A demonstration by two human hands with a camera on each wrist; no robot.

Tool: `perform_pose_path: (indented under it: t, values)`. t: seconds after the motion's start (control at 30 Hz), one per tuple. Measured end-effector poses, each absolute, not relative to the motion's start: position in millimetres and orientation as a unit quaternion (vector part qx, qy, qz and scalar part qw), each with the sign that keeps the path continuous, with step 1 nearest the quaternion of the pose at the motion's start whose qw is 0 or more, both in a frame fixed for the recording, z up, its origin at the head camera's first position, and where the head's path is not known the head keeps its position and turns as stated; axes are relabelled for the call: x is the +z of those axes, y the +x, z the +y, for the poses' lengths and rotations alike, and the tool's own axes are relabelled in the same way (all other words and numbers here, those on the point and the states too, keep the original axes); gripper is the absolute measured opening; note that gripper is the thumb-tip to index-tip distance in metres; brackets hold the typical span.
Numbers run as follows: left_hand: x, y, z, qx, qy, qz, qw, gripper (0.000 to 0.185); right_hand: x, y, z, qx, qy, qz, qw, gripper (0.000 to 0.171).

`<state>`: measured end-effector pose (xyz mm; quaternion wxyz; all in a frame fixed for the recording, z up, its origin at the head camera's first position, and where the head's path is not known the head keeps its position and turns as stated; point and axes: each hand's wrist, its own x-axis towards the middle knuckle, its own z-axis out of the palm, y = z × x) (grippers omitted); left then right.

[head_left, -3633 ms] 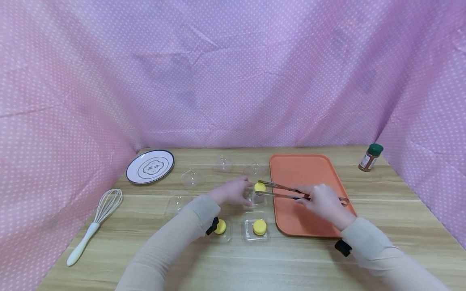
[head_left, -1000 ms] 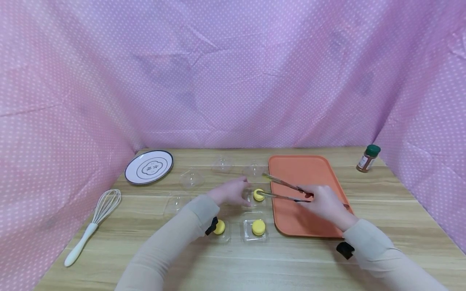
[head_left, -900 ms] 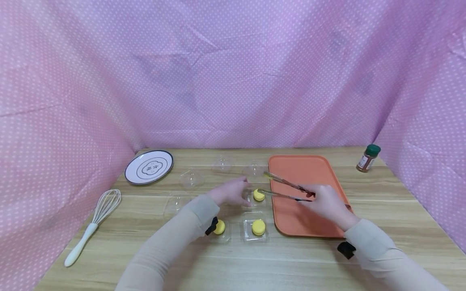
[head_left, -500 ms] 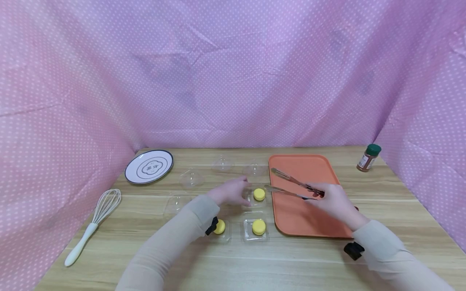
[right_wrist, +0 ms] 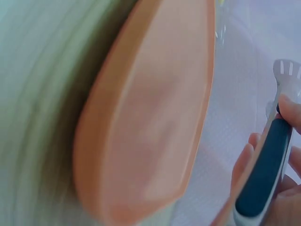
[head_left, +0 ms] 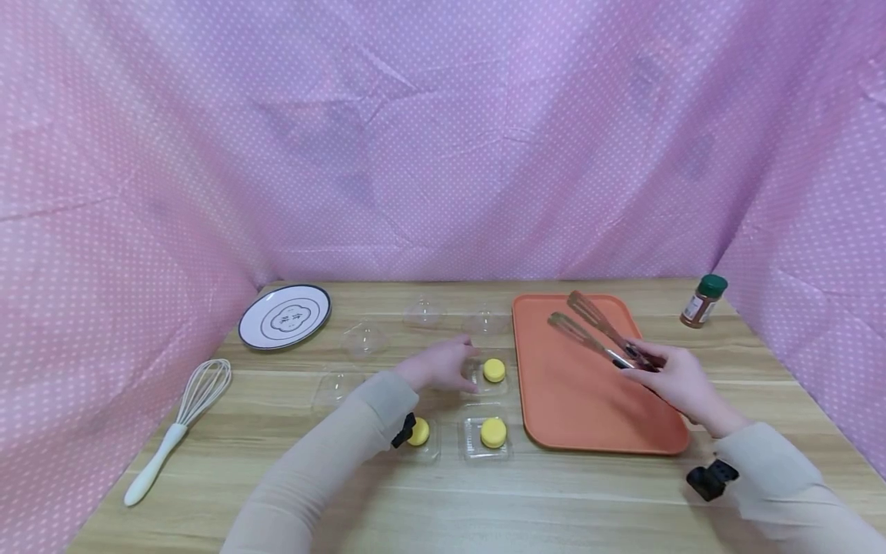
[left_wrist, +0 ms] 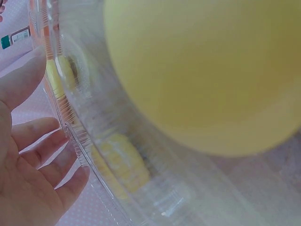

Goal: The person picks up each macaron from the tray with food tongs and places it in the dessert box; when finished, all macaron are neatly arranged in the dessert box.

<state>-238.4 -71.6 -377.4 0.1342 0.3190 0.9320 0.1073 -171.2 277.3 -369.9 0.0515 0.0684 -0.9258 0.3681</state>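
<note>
A: What do the hands hold?
B: The right hand grips metal tongs, tips spread apart above the orange tray. Left of the tray, the left hand, fingers relaxed, touches a clear container holding a yellow cake.
A: Any writing?
B: The plate's marks, farther left, are unreadable.

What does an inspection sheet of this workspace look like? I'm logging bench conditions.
Surface: wooden table.
Job's things: tongs over the orange tray; three yellow cakes, the far one in a clear box.
Clutter: plate, whisk, spice jar, clear domes.
Grippers: right hand holds the tongs; left hand touches the box.
Cables: nothing seen.
Surroundings: pink dotted cloth.
</note>
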Motion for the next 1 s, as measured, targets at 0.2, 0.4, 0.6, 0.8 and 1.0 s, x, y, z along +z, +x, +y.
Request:
perform_pose_path:
  t: [0.2, 0.4, 0.6, 0.8, 1.0]
  values:
    - [-376, -237, -72, 0.110, 0.315, 0.932, 0.138, 0.069, -375, -174, 304, 0.402, 0.034, -0.915, 0.016, 0.064]
    - [-376, -237, -72, 0.113, 0.312, 0.933, 0.139, 0.071, -382, -174, 327, 0.409, 0.016, -0.912, 0.000, 0.070]
    - [-377, -238, -72, 0.117, 0.310, 0.933, 0.141, 0.072, -383, -173, 343, 0.361, 0.000, -0.933, -0.008, 0.071]
    - [-377, -239, -72, 0.117, 0.310, 0.933, 0.141, 0.071, -387, -174, 357, 0.352, -0.014, -0.936, -0.022, 0.070]
    - [-377, -238, -72, 0.118, 0.313, 0.932, 0.139, 0.070, -393, -177, 368, 0.357, -0.030, -0.933, -0.038, 0.073]
